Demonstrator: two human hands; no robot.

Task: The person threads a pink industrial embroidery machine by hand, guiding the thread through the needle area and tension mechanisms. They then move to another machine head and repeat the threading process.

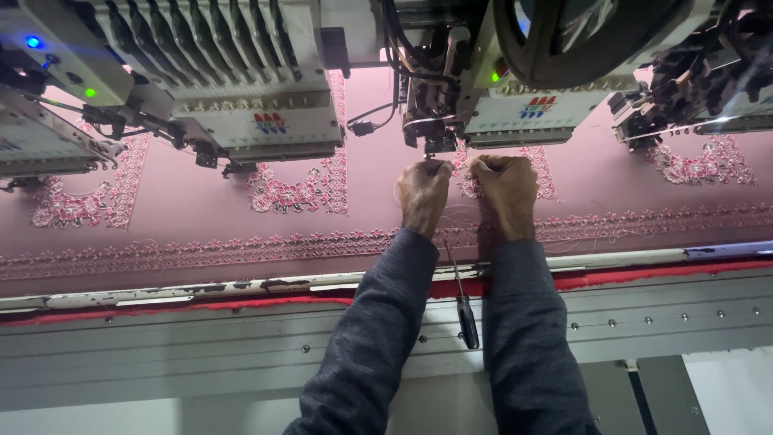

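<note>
both hands are pinching fine pale thread just below the metal needle assembly (pixel 429 145) of the embroidery head; the left hand (pixel 423 193) is lying nearer than the right hand (pixel 504 192), over mauve embroidered fabric (pixel 362 201).

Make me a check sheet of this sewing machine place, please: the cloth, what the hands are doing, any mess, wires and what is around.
Surface: pink cloth stretched flat, with flowery stitched borders and corner patterns.
Job's things: fine thread loose under the hands; needle area of the middle embroidery head right above the fingers.
Clutter: a dark-handled pointed tool lying on the grey frame rail.
Hands: left hand and right hand both curled, side by side on the cloth, pinching at thread.
Cables: black wires hang beside the middle head.
Surroundings: more embroidery heads left and right; a blue and two green lights glow.
</note>
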